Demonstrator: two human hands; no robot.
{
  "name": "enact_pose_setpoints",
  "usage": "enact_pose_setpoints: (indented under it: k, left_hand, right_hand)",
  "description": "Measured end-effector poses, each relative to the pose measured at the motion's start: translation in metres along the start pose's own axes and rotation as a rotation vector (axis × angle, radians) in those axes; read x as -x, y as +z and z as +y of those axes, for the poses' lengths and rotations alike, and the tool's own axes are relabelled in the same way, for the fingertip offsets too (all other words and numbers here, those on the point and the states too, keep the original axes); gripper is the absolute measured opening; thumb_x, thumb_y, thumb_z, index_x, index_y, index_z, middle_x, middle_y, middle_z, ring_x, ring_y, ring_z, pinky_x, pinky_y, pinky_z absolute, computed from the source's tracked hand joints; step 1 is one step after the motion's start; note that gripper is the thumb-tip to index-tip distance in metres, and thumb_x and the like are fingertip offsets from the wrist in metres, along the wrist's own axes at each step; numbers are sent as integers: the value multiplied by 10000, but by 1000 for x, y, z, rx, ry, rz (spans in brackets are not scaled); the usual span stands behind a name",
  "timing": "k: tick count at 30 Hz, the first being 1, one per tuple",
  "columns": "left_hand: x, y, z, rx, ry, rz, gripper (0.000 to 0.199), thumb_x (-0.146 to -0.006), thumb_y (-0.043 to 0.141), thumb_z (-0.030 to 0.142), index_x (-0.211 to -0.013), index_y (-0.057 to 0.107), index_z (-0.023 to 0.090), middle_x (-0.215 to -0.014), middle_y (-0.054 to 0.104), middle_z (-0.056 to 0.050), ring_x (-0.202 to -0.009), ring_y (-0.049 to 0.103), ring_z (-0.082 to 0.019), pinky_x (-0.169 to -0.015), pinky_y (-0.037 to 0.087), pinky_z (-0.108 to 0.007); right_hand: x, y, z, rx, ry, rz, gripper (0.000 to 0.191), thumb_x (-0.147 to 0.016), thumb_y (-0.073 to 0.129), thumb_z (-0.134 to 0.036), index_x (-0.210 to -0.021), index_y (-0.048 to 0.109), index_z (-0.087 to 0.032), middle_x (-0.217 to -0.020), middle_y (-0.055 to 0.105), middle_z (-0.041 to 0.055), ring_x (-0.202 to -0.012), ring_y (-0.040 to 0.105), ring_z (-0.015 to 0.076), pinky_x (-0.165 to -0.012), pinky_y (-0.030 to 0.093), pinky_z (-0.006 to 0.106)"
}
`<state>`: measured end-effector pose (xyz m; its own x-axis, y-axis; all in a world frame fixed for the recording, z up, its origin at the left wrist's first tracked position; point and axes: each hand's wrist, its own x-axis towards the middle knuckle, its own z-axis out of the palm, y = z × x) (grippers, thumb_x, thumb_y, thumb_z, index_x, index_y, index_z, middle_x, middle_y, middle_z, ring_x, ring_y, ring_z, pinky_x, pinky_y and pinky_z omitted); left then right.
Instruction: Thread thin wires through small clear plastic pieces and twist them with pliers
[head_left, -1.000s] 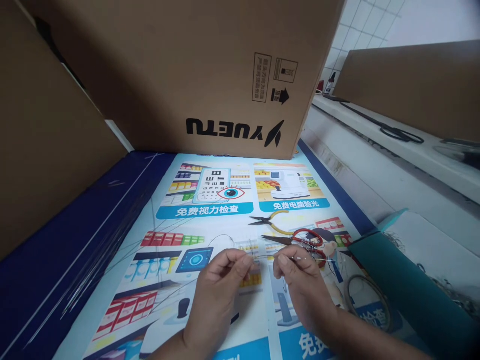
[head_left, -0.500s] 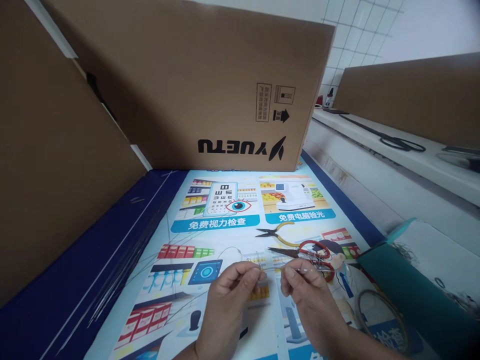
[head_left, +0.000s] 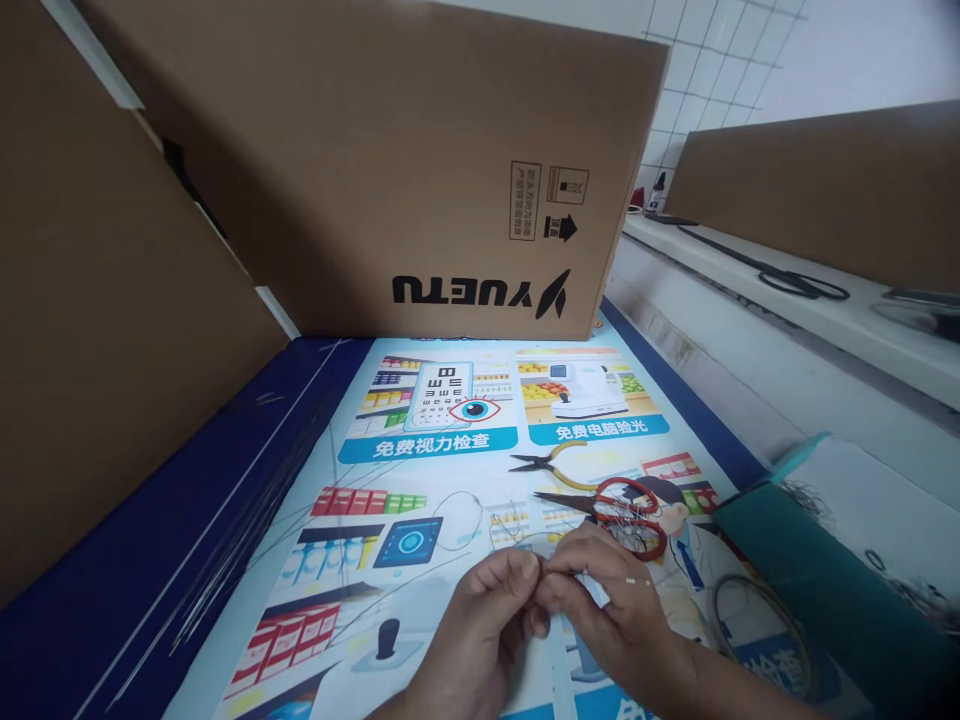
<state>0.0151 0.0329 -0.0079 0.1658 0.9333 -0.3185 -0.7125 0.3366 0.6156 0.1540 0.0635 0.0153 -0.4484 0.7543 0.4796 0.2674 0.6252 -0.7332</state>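
Observation:
My left hand (head_left: pixel 484 625) is closed in a pinch near the bottom centre, over the printed sheet (head_left: pixel 450 590). My right hand (head_left: pixel 619 600) pinches too, its fingertips meeting those of my left hand. Between them is a thin wire, mostly hidden by the fingers; a curved piece (head_left: pixel 461 500) shows above my left hand. Just beyond my right hand lie red-handled scissors (head_left: pixel 626 505), with small wire bits among the handles. Yellow-handled pliers (head_left: pixel 551 464) rest open behind the scissors.
A large cardboard box (head_left: pixel 450 180) stands at the back, another cardboard panel (head_left: pixel 112 330) at the left. Long thin wires (head_left: pixel 225 545) lie on the left. To the right are a wire coil (head_left: pixel 765 640), a teal box (head_left: pixel 810 550) holding wire scraps, and a white ledge (head_left: pixel 750 262).
Both hands have come together; they were apart with wire stretched between them. My right hand has moved left and its fingertips now touch my left hand's.

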Motion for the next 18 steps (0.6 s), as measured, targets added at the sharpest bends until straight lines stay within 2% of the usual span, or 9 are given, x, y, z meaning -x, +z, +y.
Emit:
enact_pose_setpoints:
  k: [3, 7, 18]
  left_hand:
    - [-1, -1, -2, 50, -21, 18, 186, -795, 607, 239, -649, 624, 124, -597, 585, -17, -533, 482, -87, -516, 350, -202]
    - [-3, -2, -1, 108, -62, 74, 135, -781, 629, 242, -717, 643, 124, -617, 609, -29, -570, 528, -96, -507, 359, -188]
    - [-4, -7, -8, 197, -119, 3, 195, -829, 575, 246, -737, 671, 105, -619, 653, -56, -555, 570, -94, -514, 396, -183]
  right_hand:
    - [1, 1, 2, 10, -19, -27, 112, -829, 523, -82, -818, 559, -188, -730, 587, 13, -723, 527, 140, -674, 436, 272]
    - [-1, -2, 2, -18, -21, 46, 139, -827, 520, -69, -853, 552, -202, -765, 593, 11, -739, 543, 138, -680, 448, 267]
    - [4, 1, 6, 28, -43, 57, 179, -820, 521, -61, -907, 561, -212, -768, 588, 25, -748, 533, 157, -677, 455, 294]
